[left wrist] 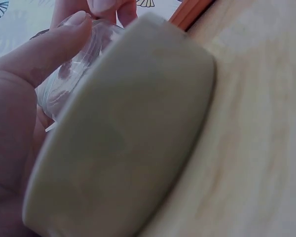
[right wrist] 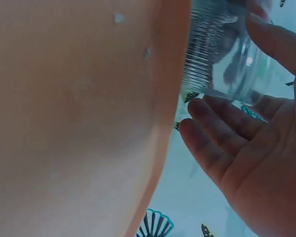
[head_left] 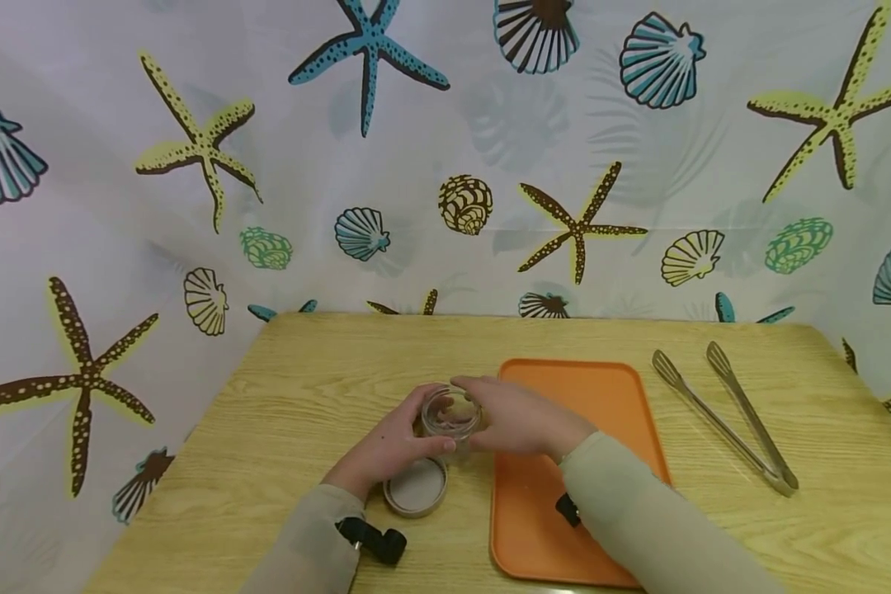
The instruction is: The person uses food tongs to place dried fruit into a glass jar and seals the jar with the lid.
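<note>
A clear glass jar (head_left: 453, 427) stands lidless on the wooden table, just left of the orange tray (head_left: 542, 528). My left hand (head_left: 395, 440) grips its left side, thumb across the near side and fingers round the back. From the right, my right hand (head_left: 525, 419) holds it too, forefinger along the far rim and thumb on the near side; in the right wrist view its other fingers curve loosely beside the glass (right wrist: 229, 59). Below the left hand, a round lid (head_left: 416, 488) lies with its hollow inside facing up. That lid (left wrist: 123, 128) looms large in the left wrist view.
Metal tongs (head_left: 735, 421) lie spread on the table (head_left: 846, 412) to the right of the tray. My right forearm (head_left: 646, 511) passes over the tray. Behind the table hangs a white cloth (head_left: 431, 148) printed with starfish and shells.
</note>
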Motion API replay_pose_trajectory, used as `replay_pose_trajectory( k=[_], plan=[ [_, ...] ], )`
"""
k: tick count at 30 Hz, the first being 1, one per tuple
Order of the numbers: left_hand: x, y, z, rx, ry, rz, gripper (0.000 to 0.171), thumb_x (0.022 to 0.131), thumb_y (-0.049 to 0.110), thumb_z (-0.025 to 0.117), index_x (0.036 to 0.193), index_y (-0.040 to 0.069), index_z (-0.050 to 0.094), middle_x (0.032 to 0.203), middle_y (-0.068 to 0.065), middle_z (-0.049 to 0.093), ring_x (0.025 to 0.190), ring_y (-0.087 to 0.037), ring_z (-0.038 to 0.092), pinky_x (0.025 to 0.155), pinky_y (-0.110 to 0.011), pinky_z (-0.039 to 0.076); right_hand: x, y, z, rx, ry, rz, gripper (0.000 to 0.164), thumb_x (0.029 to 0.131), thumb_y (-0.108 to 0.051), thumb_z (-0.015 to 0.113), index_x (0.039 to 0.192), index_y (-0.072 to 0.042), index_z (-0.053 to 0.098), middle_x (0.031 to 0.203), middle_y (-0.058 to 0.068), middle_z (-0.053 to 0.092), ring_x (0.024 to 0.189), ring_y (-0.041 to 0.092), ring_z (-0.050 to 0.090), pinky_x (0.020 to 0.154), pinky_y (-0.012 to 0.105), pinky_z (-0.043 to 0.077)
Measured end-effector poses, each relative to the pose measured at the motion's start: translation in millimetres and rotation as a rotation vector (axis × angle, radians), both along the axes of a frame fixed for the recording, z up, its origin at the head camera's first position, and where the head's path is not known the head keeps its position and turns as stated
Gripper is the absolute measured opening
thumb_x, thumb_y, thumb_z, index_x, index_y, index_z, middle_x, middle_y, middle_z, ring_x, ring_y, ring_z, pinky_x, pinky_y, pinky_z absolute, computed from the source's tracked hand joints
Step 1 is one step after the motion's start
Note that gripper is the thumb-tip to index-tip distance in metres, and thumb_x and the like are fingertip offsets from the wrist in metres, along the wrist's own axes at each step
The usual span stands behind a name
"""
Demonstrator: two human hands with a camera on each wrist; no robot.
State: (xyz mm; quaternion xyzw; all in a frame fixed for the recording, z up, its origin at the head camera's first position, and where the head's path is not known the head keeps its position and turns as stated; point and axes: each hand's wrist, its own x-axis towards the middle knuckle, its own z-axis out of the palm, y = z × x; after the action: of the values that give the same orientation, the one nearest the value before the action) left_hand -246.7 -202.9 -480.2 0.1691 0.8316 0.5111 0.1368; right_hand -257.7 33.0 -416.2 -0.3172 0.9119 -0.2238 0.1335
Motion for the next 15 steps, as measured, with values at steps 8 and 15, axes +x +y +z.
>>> replay_pose_trajectory(
  k=[8,15],
  plan=[
    [2.6,4,10.2,-0.064,-0.012,0.030,0.094,0.084,0.053,0.080,0.158,0.027,0.030,0.156,0.003,0.040,0.141,-0.019,0.039,0.113,-0.052,0.031,-14.7,-4,-7.3,-0.090,-0.100,0.013,0.089,0.084,-0.040,0.083,0.157,-0.020,0.035,0.151,0.001,0.048,0.134,0.020,0.049,0.108,0.043,0.041],
    [30.4,-6,36.2,-0.358,-0.068,-0.001,0.113,0.078,0.055,0.084,0.162,0.012,0.022,0.160,-0.010,0.034,0.141,-0.027,0.039,0.108,-0.054,0.037,-17.9,-5,-9.7,-0.135,-0.201,0.018,0.087,0.081,-0.036,0.087,0.151,-0.022,0.037,0.150,0.004,0.049,0.133,0.021,0.050,0.108,0.040,0.040]
  ],
)
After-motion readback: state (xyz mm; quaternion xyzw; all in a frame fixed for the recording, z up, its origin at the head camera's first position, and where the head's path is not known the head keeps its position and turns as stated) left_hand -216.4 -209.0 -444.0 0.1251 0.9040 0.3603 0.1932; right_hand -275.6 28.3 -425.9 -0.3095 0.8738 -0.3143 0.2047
